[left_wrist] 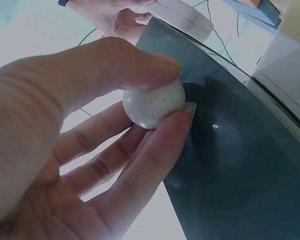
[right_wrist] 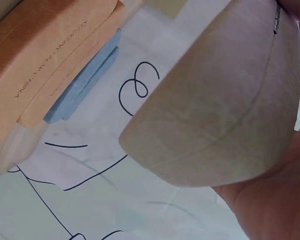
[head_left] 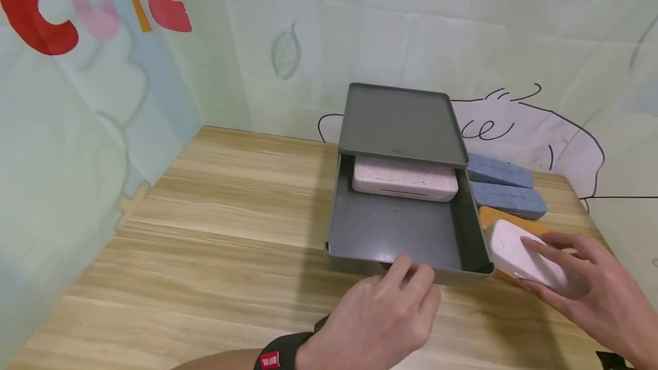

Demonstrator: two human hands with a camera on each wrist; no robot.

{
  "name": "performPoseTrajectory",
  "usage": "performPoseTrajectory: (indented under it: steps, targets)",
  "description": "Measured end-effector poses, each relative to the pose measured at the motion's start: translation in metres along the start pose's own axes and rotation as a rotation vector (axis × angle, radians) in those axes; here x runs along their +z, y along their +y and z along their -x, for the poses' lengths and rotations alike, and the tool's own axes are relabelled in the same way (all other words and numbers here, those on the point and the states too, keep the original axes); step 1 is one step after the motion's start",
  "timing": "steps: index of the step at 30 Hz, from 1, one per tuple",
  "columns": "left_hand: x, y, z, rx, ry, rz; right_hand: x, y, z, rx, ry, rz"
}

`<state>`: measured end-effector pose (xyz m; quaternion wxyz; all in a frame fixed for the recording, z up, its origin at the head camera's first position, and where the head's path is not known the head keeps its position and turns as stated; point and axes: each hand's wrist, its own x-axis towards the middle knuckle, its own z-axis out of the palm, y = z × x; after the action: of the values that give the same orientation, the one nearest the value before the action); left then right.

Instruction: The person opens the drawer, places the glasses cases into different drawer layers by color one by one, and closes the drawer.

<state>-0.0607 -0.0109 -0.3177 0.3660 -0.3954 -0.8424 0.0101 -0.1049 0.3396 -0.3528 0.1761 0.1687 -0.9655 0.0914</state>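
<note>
A grey drawer stands pulled out from under a flat grey top. My left hand is at its front, and in the left wrist view the thumb and fingers pinch a round white knob. That knob is hidden in the head view. A pale pink glasses case lies crosswise at the back of the drawer, partly under the top. To the right of the drawer, my right hand grips a whitish glasses case, thumb and fingers on opposite sides. Its seam shows in the right wrist view.
Two blue cases lie on the wooden table along the drawer unit's right side. Orange cases lie nearer, partly behind the held case in the head view. A printed cloth hangs behind the table and along its left side.
</note>
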Motion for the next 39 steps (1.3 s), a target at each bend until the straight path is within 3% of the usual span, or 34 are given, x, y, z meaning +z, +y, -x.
performPoseTrajectory:
  steps: [12, 39]
  targets:
    - [0.0, 0.0, 0.0, -0.004, -0.003, 0.009, -0.007, -0.005, -0.007, -0.073, 0.077, -0.027]
    - [0.001, 0.001, 0.001, -0.003, -0.002, 0.038, -0.019, -0.016, -0.021, -0.107, 0.24, -0.107]
